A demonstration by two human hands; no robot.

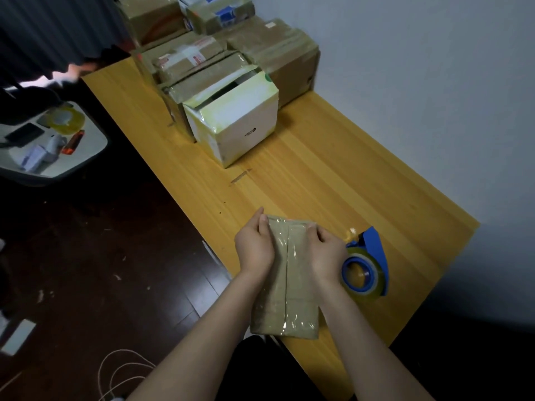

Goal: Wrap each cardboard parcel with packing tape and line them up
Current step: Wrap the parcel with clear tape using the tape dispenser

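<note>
1. Two hands are set on the far end of a flat brown parcel (pixel 286 299). They are a little apart, one on each side of its taped centre seam.
2. The left hand (pixel 254 247) grips the parcel's left edge, with its fingers curled round the side and its thumb on top.
3. The right hand (pixel 327 253) holds the far right corner, its fingers bent over the top face.
4. The parcel lies flat on the wooden surface (pixel 333 175) at its near edge. It is covered in shiny clear tape, and its near end reaches the edge.
5. A blue tape dispenser (pixel 363 267) loaded with a clear roll stands just beside the right wrist, on the side away from the parcel.
6. At the far end of the surface, taped parcels (pixel 220 68) stand packed together against the wall. A white box (pixel 234 123), also taped, is nearest the hands.
7. To the left, over the dark floor (pixel 86 256), a small table (pixel 97 151) carries a tape roll (pixel 65 118) and other small items.
</note>
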